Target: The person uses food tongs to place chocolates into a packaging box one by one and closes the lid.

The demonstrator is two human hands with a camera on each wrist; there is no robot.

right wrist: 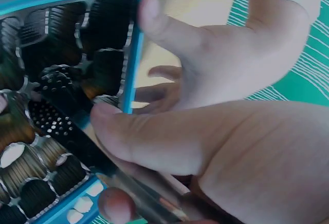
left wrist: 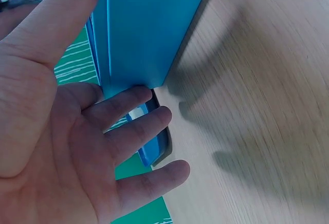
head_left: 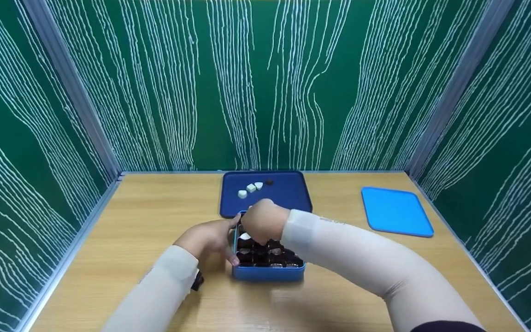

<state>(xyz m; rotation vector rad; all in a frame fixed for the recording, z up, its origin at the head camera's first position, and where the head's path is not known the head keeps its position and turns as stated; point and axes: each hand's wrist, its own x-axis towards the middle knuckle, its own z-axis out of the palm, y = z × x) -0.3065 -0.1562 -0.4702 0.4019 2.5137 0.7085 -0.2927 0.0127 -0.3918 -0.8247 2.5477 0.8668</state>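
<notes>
A blue box [head_left: 269,274] holds a dark brown insert [right wrist: 61,44] divided into small cells. My left hand [head_left: 210,237] rests against the box's left side, thumb at the rim [right wrist: 134,8] and the other fingers spread fairly straight along the wall. Over the box, my right hand [head_left: 265,221] pinches a pair of dark tongs [right wrist: 97,149] between thumb and fingers. Their dotted tips reach down into the cells; I cannot tell whether anything is between them. A white piece [head_left: 245,236] sits in a left-hand cell.
Behind the box lies a dark blue tray [head_left: 288,196] with pale green and white pieces [head_left: 251,187] and one dark brown piece [head_left: 269,182]. A bright blue tray or lid [head_left: 397,210] lies at the right. Green walls with white lines [head_left: 265,92] enclose the table [head_left: 164,198].
</notes>
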